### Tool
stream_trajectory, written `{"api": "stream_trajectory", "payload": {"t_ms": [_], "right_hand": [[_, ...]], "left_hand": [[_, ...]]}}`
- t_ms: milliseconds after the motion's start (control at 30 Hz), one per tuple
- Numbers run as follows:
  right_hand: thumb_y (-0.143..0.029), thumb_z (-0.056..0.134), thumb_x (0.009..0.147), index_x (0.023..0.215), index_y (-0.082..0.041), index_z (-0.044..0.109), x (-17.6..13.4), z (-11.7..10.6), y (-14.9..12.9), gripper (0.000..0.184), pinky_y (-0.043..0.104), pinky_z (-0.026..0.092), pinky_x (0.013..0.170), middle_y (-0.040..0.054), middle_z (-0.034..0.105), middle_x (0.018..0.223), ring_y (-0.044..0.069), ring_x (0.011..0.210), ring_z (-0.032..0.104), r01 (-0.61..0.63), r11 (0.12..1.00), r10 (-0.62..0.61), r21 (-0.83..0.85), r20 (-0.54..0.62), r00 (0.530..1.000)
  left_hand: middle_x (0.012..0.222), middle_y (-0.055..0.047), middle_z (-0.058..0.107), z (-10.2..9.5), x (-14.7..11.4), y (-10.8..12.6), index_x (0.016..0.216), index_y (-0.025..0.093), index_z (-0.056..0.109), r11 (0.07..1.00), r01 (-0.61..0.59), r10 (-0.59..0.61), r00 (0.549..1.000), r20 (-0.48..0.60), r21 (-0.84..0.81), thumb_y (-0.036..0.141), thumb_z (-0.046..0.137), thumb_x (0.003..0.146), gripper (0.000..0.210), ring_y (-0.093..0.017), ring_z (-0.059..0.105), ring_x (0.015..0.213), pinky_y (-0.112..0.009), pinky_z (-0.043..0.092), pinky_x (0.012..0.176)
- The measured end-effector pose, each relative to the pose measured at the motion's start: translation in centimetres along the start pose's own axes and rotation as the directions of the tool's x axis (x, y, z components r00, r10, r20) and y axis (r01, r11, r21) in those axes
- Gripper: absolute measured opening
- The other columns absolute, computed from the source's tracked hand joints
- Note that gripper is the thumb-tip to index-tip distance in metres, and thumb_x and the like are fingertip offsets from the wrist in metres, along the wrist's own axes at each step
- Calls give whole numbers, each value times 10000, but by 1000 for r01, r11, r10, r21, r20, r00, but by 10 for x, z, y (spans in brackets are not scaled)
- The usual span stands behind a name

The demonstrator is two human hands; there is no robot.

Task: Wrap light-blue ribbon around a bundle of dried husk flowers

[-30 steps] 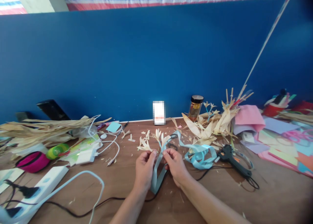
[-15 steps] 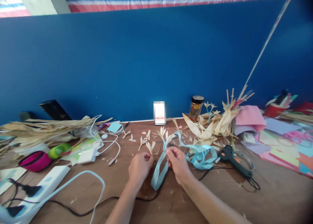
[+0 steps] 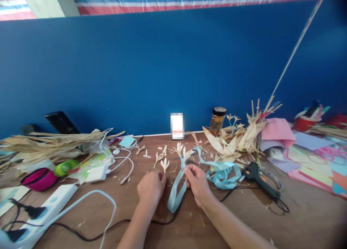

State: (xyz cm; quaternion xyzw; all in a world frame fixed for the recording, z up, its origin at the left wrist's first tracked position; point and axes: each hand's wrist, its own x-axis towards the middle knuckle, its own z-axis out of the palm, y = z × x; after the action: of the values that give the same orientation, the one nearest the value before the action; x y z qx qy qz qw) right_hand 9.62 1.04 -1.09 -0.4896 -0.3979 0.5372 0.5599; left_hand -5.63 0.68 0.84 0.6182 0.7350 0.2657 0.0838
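Pinched in my left hand point(image 3: 150, 187) is a small pale flower point(image 3: 164, 165) of dried husk, petals pointing up; its stem is hidden by my fingers. My right hand point(image 3: 198, 182) is closed on a stem wrapped in light blue ribbon point(image 3: 175, 197), which hangs in a loop below. Pale husk flowers point(image 3: 187, 154) top that stem. The rest of the ribbon runs behind my right hand to a loose coil point(image 3: 224, 173) on the table. Another husk flower point(image 3: 157, 158) lies behind my left hand.
A black glue gun point(image 3: 260, 182) lies right of the ribbon coil. Behind are a jar point(image 3: 218, 121) and dried husks point(image 3: 238, 142). Coloured paper point(image 3: 306, 158) covers the right side. On the left are a power strip point(image 3: 50, 209), cables, a pink pouch point(image 3: 40, 179) and more husks point(image 3: 51, 144).
My left hand has shifted slightly left with its husk flower, which now stands more upright and a little further left. My right hand and the ribbon have hardly moved.
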Motion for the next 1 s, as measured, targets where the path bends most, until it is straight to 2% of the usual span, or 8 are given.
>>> {"api": "stream_trajectory", "payload": {"t_ms": [67,133,200,300,433,633,867,1000], "right_hand": [[-361,550,715,681,-162,516,0,-1,1,204,176,287,379,-59,420,510,66,417,362,18,999,-18,-27,7,1000],[-371,535,734,698,-166,520,0,-2,2,209,181,295,385,-58,419,513,71,422,364,56,996,-54,-66,22,998],[-383,524,745,712,-170,530,0,-2,3,216,189,312,399,-53,435,528,79,434,377,103,989,-98,-105,44,994],[-382,515,756,711,-175,540,-1,-2,2,213,198,338,431,-38,475,565,90,466,403,150,978,-140,-144,75,987],[-374,486,780,721,-179,546,-5,-1,1,212,202,339,439,-30,483,571,100,483,407,207,965,-186,-161,132,974],[-372,453,802,734,-179,544,-9,0,-1,224,204,328,427,-32,451,541,102,464,405,252,942,-221,-220,157,963],[-387,472,789,719,-186,561,-8,-1,-6,231,213,324,447,-41,460,534,99,452,402,266,934,-236,-239,147,961],[-374,472,789,739,-185,562,9,0,-20,215,214,341,477,-27,496,567,115,506,429,291,923,-254,-250,170,952]], "left_hand": [[781,-94,659,-3,-5,10,814,240,661,988,-97,75,981,-178,-117,337,516,723,196,-267,560,811,-323,395,647],[902,-93,645,-3,-13,22,890,218,641,905,-218,121,955,-270,-365,310,497,756,217,-219,566,824,-286,421,679],[910,-83,642,1,-20,33,884,201,632,797,-214,136,975,-179,-565,316,529,745,208,-176,584,697,-250,443,591],[860,-85,666,10,-27,40,933,172,629,697,-66,86,996,-7,-714,319,622,674,298,-181,606,676,-253,469,588],[841,-93,689,18,-23,35,881,142,664,556,84,-1,995,100,-827,302,677,615,311,-219,620,775,-292,472,706],[719,-47,698,24,-18,32,787,142,686,359,223,-9,972,235,-907,291,666,629,218,-168,606,671,-240,452,639],[699,-37,685,24,-19,37,748,152,689,383,122,-14,992,126,-916,288,633,655,174,-161,595,680,-240,443,666],[689,-28,678,15,0,46,736,162,687,444,64,19,997,81,-894,290,627,651,165,-152,587,656,-230,436,637]]}}
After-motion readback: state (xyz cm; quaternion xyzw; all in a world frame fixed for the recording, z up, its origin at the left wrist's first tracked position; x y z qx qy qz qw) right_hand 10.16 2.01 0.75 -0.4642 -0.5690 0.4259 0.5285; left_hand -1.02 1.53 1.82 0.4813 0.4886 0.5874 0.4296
